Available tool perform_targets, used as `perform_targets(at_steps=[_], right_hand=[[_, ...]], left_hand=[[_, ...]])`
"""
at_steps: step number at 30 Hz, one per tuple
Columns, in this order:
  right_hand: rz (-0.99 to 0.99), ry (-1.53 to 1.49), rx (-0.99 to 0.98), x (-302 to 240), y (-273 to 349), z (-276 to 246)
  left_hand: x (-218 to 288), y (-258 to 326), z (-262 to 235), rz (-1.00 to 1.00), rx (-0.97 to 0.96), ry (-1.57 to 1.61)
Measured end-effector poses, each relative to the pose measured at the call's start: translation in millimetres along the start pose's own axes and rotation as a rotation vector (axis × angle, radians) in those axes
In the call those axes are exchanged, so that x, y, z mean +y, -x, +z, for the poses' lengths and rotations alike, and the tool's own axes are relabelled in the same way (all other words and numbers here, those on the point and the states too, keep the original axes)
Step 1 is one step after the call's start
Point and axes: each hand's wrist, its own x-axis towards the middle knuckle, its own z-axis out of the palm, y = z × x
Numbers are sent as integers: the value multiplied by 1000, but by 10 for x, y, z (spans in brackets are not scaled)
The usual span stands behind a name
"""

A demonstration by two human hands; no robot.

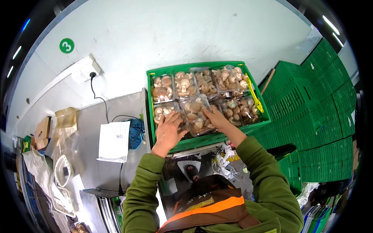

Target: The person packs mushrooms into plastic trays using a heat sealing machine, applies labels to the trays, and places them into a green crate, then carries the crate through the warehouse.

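Observation:
A green plastic crate [178, 146] holds clear plastic packs of brown mushrooms in two rows. My left hand [169, 130] lies with fingers spread on the front-left mushroom pack [162, 112], its thumb pointing toward the pack beside it. That second mushroom pack [195, 112] sits slightly tilted and higher than its neighbours. Against its right edge my right hand [218, 119] has its fingers pressed, with the fingertips partly hidden between packs. Further right in the front row are more mushroom packs [232, 112]. Behind them stands the back row, including a mushroom pack [185, 84].
Stacked green crates [287, 97] rise on the right. On the left, a metal table [87, 128] carries a paper sheet [114, 140], a blue net bag [136, 133] and a black cable [101, 98]. A white wall [163, 35] stands behind. Plastic scraps [226, 163] lie below the crate.

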Motion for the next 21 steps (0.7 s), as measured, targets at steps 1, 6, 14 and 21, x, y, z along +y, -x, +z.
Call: perform_targets(at_steps=[1,6,14,21], right_hand=[[15,-19,-19,35,-42,99],[-140,755,68,471,-701,252],[-864,1200,808,270,-134,775],[-874,404,-702,-33,2108,5078]], left_hand=[[-35,18,14,-7,28,15],[-70,298,-261,30,207,24],[397,3146,-1274,-476,861,388],[751,6667,-1692,-1265,2106,110]])
